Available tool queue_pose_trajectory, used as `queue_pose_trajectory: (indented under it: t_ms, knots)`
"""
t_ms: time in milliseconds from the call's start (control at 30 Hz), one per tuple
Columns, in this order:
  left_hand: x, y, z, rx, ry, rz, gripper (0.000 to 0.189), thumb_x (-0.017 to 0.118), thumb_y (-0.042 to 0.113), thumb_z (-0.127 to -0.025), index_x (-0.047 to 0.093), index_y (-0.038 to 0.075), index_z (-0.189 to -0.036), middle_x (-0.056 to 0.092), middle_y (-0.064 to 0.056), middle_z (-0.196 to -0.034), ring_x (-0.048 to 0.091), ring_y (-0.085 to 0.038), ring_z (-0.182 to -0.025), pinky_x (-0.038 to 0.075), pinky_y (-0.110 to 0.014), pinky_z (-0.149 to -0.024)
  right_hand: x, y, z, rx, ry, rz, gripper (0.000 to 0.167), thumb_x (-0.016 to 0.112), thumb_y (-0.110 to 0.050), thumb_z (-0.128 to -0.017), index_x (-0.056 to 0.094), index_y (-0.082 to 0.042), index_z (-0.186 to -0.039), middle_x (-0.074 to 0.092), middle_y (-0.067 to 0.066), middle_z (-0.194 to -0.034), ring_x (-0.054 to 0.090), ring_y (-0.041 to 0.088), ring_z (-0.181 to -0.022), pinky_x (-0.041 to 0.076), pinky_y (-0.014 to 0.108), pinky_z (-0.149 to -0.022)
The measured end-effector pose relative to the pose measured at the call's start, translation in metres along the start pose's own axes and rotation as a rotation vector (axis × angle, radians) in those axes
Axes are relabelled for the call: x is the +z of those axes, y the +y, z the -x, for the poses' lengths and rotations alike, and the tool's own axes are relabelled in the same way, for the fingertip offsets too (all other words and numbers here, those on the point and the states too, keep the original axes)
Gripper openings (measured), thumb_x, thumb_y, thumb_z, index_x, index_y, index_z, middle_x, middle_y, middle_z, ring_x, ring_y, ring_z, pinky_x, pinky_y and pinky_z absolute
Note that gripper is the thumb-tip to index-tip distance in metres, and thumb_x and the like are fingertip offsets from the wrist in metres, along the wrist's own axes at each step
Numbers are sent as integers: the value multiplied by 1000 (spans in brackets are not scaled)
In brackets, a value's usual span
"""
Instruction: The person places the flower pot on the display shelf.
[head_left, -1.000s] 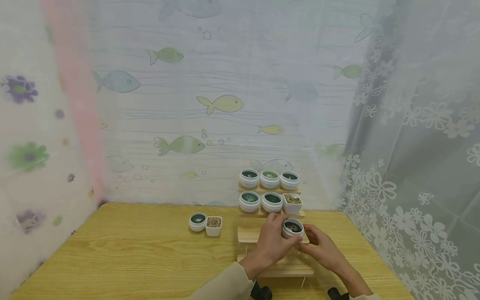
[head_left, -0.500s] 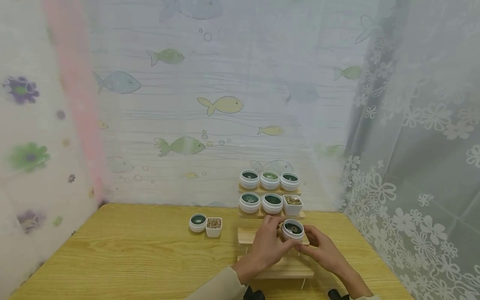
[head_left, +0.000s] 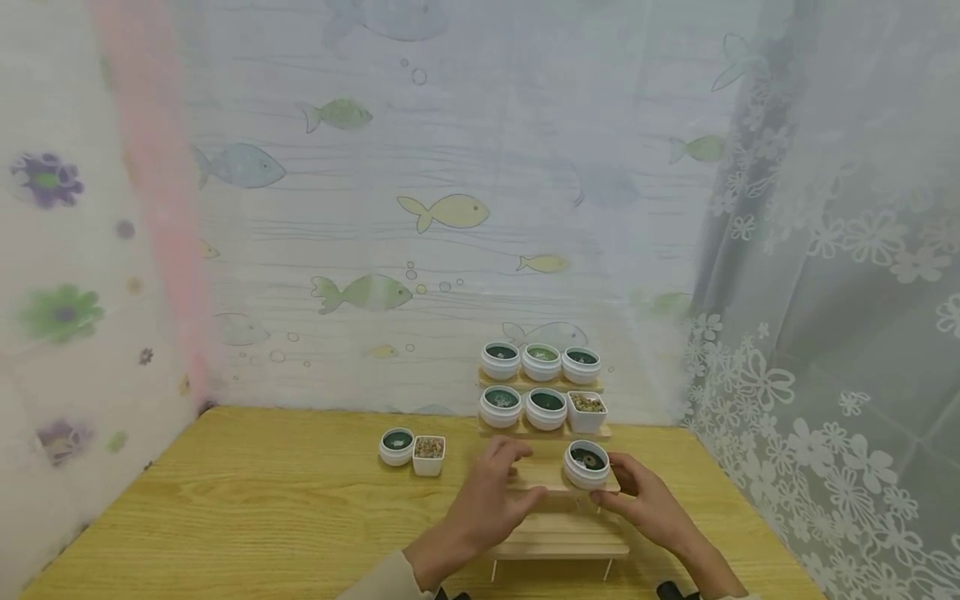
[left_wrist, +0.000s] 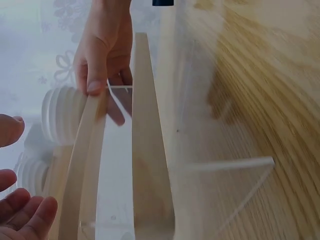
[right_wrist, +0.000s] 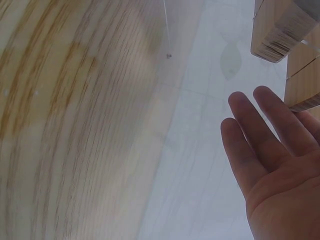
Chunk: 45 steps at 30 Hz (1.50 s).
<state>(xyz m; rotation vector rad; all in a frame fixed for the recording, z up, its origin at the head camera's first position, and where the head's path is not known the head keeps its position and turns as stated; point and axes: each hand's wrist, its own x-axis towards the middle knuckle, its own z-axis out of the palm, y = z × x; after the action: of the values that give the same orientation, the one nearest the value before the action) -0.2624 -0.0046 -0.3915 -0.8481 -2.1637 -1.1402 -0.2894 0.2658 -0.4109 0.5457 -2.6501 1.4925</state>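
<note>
A white round jar with dark contents and a small ring-like shape inside stands at the right end of the third step of a wooden tiered stand. Left of it, my left hand is apart from the jar, thumb and fingers spread with nothing between them. In the left wrist view its fingertips show at the left edge. My right hand holds the right end of that step, thumb at the front edge and index finger behind. Its other fingers stretch out straight in the right wrist view.
Several similar white jars and a square white cup of grainy bits fill the two upper steps. Another jar and square cup stand on the wooden table to the left. Fish-patterned curtain hangs behind.
My left hand has let go of the jar and drawn back to the left and down. The jar stays at the step's right end. My right hand has hardly moved.
</note>
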Motion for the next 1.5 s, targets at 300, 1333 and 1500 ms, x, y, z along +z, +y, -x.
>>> queue_pose_trajectory:
  t_ms: [300,1333,1500]
  knots:
    - [-29,-19,10,53,17,-87,41,81,18,-76,59,10,-110,53,-2,-107,57,-17,-87,50,-24,-74,2,2,1,13,4,3,59,74,-29,-84,49,-9,-135,57,16,-129,56,35,-116,51,33,-84]
    - [-104,-102,13,-245,34,-214,44,79,16,-80,60,2,-118,54,-13,-113,56,-33,-103,50,-46,-83,-1,1,-2,-14,11,7,56,73,-27,-85,50,-10,-133,58,15,-129,55,36,-116,51,35,-87]
    - [-109,-116,16,-286,-8,-257,48,79,18,-79,60,2,-119,53,-15,-118,54,-35,-109,47,-49,-87,0,4,-1,-25,2,15,57,73,-27,-86,49,-9,-134,57,16,-129,55,38,-117,51,34,-86]
